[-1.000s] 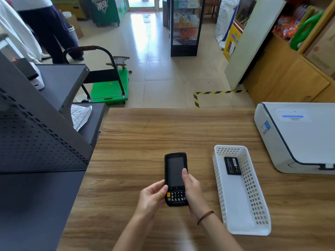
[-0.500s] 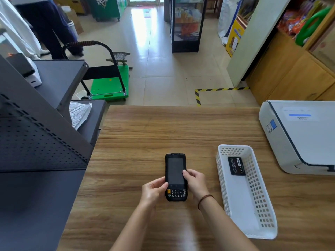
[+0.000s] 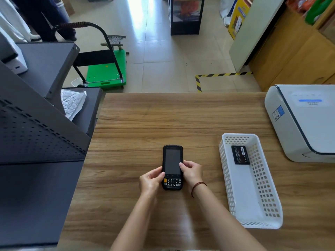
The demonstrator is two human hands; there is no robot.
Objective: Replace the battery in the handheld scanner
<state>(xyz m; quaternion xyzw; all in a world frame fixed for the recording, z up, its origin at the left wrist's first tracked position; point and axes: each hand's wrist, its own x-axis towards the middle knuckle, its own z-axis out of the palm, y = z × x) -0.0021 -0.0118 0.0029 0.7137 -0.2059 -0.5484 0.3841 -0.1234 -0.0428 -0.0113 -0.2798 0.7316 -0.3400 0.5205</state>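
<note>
A black handheld scanner (image 3: 172, 163) lies face up on the wooden table (image 3: 145, 124), dark screen above a small keypad with one orange key. My left hand (image 3: 151, 181) grips its lower left edge. My right hand (image 3: 192, 172) grips its right edge, thumb on the screen's side; a thin red band circles that wrist. A flat black battery (image 3: 240, 154) lies in the far end of a white perforated basket (image 3: 261, 201) to the right of the scanner.
A white printer-like machine (image 3: 304, 122) sits at the table's right rear. A dark grey metal shelf unit (image 3: 36, 138) borders the table on the left, with crumpled white wrapping (image 3: 72, 102). On the floor beyond stands a green trolley (image 3: 107, 71); a person's legs (image 3: 45, 20) are far left.
Both hands have shifted up along the scanner's sides from the keypad end toward its middle. The scanner stays flat on the table; the view has tilted slightly.
</note>
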